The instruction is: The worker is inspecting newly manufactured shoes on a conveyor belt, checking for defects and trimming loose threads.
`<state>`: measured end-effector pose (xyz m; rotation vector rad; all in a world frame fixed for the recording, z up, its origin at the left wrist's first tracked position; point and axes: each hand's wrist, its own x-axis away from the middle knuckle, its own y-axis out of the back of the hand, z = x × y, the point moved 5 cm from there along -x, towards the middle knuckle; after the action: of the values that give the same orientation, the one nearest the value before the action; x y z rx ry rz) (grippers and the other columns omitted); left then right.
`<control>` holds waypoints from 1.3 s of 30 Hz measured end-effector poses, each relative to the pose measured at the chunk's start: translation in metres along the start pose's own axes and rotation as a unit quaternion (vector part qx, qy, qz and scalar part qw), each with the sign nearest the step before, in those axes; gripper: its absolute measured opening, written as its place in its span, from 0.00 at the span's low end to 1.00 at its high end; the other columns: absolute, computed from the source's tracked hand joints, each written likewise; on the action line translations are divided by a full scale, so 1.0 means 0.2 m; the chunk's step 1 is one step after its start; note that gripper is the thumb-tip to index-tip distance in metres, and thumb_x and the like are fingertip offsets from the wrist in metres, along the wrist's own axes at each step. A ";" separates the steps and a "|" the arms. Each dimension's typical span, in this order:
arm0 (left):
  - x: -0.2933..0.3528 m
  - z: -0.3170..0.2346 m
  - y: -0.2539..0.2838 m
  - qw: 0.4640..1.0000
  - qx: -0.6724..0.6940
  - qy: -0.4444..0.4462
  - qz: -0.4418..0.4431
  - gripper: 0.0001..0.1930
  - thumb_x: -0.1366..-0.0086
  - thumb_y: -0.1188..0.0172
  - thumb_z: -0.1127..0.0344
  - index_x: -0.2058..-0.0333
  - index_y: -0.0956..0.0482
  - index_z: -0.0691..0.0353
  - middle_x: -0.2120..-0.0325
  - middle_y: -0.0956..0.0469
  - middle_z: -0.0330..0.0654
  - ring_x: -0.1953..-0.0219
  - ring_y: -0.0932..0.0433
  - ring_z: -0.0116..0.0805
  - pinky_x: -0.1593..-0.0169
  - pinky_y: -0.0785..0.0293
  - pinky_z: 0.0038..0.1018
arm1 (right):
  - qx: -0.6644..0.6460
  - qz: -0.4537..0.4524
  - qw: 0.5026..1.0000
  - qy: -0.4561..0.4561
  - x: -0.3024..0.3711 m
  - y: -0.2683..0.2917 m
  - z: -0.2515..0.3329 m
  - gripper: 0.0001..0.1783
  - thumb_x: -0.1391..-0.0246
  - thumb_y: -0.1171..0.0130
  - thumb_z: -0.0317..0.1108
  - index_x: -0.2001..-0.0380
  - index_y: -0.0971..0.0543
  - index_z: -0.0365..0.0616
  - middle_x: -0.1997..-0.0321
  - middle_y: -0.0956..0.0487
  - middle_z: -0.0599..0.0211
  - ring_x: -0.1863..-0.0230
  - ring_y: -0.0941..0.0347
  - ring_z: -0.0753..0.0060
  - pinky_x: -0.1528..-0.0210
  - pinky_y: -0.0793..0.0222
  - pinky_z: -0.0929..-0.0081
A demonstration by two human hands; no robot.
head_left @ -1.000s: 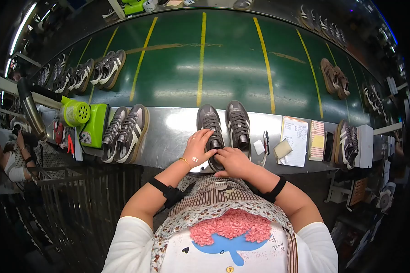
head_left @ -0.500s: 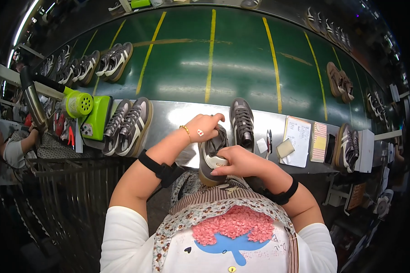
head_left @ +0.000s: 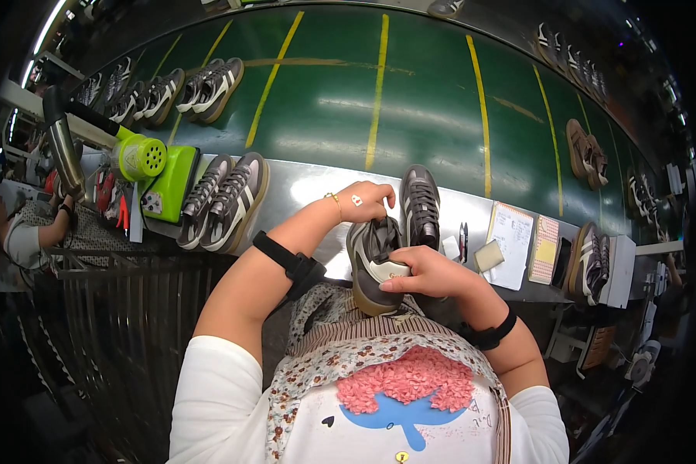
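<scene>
A grey and white sneaker (head_left: 373, 267) with a gum-coloured sole stands at the bench's front edge against my apron, heel toward me. My right hand (head_left: 427, 272) grips its right side near the heel, thumb on the outside and the other fingers partly hidden. Over the shoe's laced front, my left hand (head_left: 369, 201) has its fingers bent down in a pinch; what lies between the fingertips is too small to make out. Just beyond, to the right, another matching sneaker (head_left: 421, 205) sits on the metal bench, toe pointing away.
Left on the bench (head_left: 294, 182) are a pair of sneakers (head_left: 232, 197) and a bright green machine (head_left: 170, 182). To the right lie pens (head_left: 463, 241), a notepad (head_left: 510, 240) and another pair (head_left: 588, 263). Beyond, a green conveyor (head_left: 325, 100) carries more shoes. A co-worker's arm (head_left: 50, 228) shows far left.
The whole view has shifted slightly. My left hand's fingers have curled downward more over the shoe's front. My right hand keeps its hold near the heel.
</scene>
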<state>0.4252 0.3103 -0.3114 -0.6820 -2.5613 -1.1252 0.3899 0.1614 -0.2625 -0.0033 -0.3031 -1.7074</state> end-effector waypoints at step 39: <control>0.02 -0.09 -0.42 0.880 -0.397 -0.113 -0.234 0.06 0.56 0.47 0.69 0.77 0.33 0.57 0.78 0.33 0.38 0.73 0.29 0.34 0.74 0.29 0.25 | 0.103 -0.287 0.952 0.019 0.00 -0.15 -0.58 0.16 0.53 0.44 0.42 0.65 0.27 0.42 0.62 0.28 0.59 0.58 0.32 0.59 0.58 0.37 0.65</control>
<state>0.3798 0.2489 -0.3496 -0.3384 -2.4443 -2.4530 0.3804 0.1409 -0.3805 0.2966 -0.4859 -2.2408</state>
